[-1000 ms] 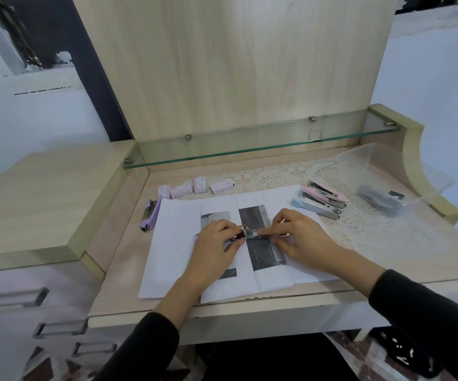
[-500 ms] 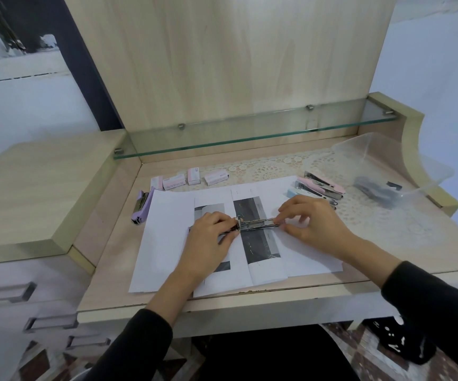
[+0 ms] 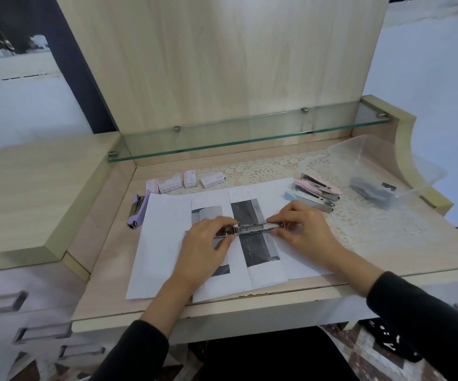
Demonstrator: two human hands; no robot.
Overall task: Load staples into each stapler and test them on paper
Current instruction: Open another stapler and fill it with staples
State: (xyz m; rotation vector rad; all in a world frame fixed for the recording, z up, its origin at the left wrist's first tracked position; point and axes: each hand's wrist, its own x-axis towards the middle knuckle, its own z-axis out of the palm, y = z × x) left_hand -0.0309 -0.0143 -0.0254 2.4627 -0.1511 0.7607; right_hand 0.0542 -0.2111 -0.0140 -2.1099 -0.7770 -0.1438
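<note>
Gripped at both ends, an opened metal stapler (image 3: 249, 229) is held just above the printed paper sheets (image 3: 164, 243) at mid-desk: the left hand (image 3: 205, 243) is closed round its left end, the right hand (image 3: 302, 229) pinched on its right tip. Small staple boxes (image 3: 186, 182) are lined up behind the paper, a purple stapler (image 3: 137, 210) lies to the left, and pink and blue staplers (image 3: 315, 192) lie to the right.

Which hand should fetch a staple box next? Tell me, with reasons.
Left, probably. The staple boxes lie at the far left of the desk, nearer the left hand. The right hand pinches the open stapler at its far end and could steady it.
</note>
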